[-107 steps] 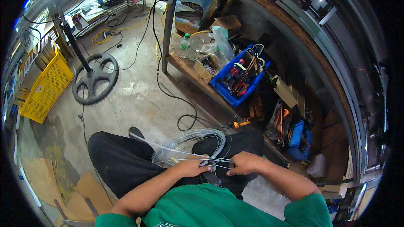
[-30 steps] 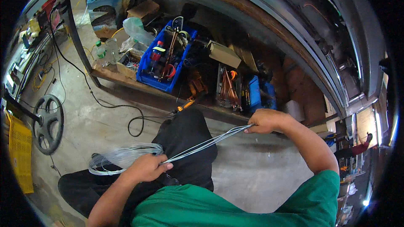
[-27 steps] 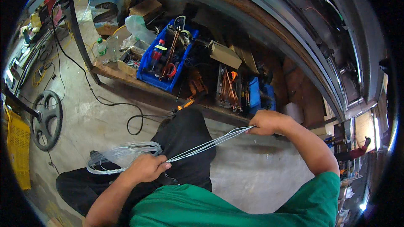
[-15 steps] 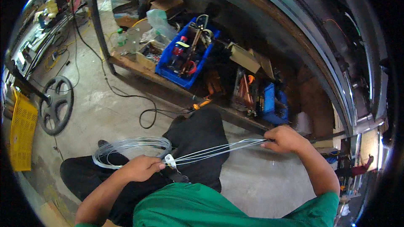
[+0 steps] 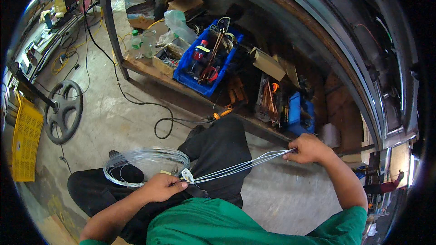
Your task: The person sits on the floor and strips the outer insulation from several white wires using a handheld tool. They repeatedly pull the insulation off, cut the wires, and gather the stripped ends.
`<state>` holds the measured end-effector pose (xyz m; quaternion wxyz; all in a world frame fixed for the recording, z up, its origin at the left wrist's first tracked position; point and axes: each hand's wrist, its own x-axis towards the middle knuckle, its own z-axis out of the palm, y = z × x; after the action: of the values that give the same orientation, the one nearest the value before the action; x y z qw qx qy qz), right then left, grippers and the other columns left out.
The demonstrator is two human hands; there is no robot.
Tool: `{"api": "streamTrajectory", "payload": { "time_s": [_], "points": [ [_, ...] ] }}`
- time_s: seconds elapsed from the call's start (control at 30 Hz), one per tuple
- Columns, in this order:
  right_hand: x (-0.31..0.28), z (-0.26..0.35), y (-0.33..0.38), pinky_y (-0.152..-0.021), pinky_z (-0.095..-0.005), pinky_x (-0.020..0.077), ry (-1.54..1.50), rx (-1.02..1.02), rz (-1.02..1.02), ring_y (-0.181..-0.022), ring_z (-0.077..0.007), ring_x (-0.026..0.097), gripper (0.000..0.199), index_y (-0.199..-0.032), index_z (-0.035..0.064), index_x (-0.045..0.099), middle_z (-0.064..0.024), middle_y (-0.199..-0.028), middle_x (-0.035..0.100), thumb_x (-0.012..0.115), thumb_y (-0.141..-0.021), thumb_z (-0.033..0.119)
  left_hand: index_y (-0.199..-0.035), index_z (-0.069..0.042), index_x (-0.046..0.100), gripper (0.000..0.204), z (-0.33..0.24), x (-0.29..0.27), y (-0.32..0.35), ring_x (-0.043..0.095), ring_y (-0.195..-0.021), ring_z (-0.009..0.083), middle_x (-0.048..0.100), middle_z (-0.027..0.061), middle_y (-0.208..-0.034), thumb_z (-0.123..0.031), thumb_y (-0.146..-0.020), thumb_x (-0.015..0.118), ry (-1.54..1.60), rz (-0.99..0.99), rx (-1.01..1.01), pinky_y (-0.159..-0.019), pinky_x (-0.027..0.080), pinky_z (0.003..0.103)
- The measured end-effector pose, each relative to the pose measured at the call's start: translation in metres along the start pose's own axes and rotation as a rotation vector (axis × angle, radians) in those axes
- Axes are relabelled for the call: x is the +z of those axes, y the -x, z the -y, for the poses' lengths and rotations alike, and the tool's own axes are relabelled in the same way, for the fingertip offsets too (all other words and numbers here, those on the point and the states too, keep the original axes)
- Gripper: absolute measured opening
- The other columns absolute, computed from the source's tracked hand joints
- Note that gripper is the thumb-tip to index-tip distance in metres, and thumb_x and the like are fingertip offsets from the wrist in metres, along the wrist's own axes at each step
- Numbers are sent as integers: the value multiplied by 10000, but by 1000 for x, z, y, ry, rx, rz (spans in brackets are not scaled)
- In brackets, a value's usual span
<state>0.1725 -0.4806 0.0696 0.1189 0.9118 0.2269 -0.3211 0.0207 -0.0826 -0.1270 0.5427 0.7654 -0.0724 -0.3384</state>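
Your left hand (image 5: 160, 187) pinches the coiled clear plastic tubing (image 5: 145, 165) on your lap while your right hand (image 5: 309, 149) grips its strands, stretching them taut between both hands.

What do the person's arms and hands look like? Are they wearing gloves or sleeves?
No gloves: the left hand and the right hand are both bare, with no watch or rings that show. The forearms are bare too. A green shirt with short sleeves covers the shoulders and upper arms, above dark trousers.

The wire coil (image 5: 145, 165) lies on the lap beside the left hand (image 5: 161, 187) — strands run rightward to the right hand (image 5: 309, 149); behind, a bin (image 5: 206, 61) sits on the low shelf (image 5: 150, 70).
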Motion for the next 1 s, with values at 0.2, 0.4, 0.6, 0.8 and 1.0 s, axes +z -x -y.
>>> {"api": "streamTrajectory", "payload": {
  "time_s": [0.2, 0.4, 0.6, 0.8, 1.0],
  "points": [
    [25, -16, -2, -680, -520, 494, 77, -82, -143, -701, -405, 633, 295, -706, 63, 647, -184, -671, 636, 604, -748, 352, -696, -17, 562, 568, -4, -3, 3, 459, -515, 188, 466, 89, -536, -524, -946, 513, -168, -11, 36, -521, 391, 379],
    [28, -15, -5, -698, -518, 498, 76, -47, -89, -738, -400, 639, 292, -794, 64, 658, -185, -731, 654, 614, -765, 351, -724, -14, 606, 574, -3, -4, 4, 547, -534, 308, 523, 168, -563, -528, -949, 484, -205, -81, 94, -549, 424, 436],
    [19, 49, -15, -760, -484, 519, 76, -102, -57, -835, -378, 653, 277, -1053, 88, 658, -178, -895, 683, 602, -835, 251, -849, -41, 663, 548, 3, 6, -2, 612, -699, 423, 613, 231, -725, -514, -974, 418, -321, -62, 134, -642, 466, 512],
    [45, 211, -78, -685, -498, 527, -61, -546, -15, -818, -374, 667, 256, -1066, 85, 621, -174, -886, 683, 561, -829, 160, -869, -54, 677, 519, -9, 12, 6, 620, -722, 433, 633, 232, -751, -520, -952, 463, -278, -192, 102, -680, 477, 531],
    [62, 246, -102, -638, -519, 509, -94, -644, -14, -740, -382, 656, 272, -955, 73, 590, -166, -798, 675, 513, -933, 332, -1019, -54, 663, 421, 25, -14, 30, 642, -828, 393, 669, 188, -875, -447, -870, 629, -122, -223, 135, -745, 501, 475]
  ]
}}
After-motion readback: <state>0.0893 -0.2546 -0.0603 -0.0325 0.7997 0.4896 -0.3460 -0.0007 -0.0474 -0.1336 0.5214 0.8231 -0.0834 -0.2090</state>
